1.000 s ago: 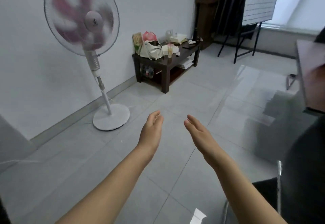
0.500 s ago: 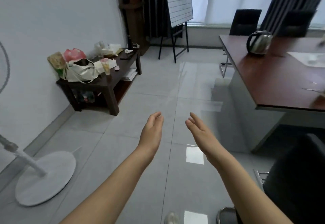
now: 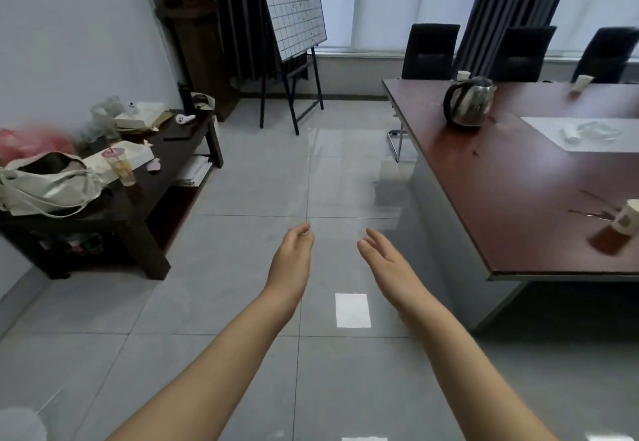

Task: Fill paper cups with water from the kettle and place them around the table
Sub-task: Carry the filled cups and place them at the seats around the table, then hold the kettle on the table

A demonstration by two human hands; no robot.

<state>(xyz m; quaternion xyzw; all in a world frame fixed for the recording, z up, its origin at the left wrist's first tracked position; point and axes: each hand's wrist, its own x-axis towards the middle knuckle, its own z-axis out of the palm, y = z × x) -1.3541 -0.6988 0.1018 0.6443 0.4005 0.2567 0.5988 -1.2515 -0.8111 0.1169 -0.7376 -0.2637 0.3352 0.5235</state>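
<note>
Hovering over tiles (image 3: 242,198): left hand (image 3: 292,262), right hand (image 3: 385,262) empty, fingers (image 3: 303,232) loose; kettle (image 3: 468,103), probable cup (image 3: 626,218) on table (image 3: 518,181).

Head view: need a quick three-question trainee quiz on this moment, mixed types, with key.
1. True or false: the left hand grips the kettle.
2. Where does the kettle stand? A) on the floor B) on the brown table C) on the low side table
3. Fill in: the fingers of the right hand are straight and hold ___.
Key: 1 false; 2 B; 3 nothing.
</note>
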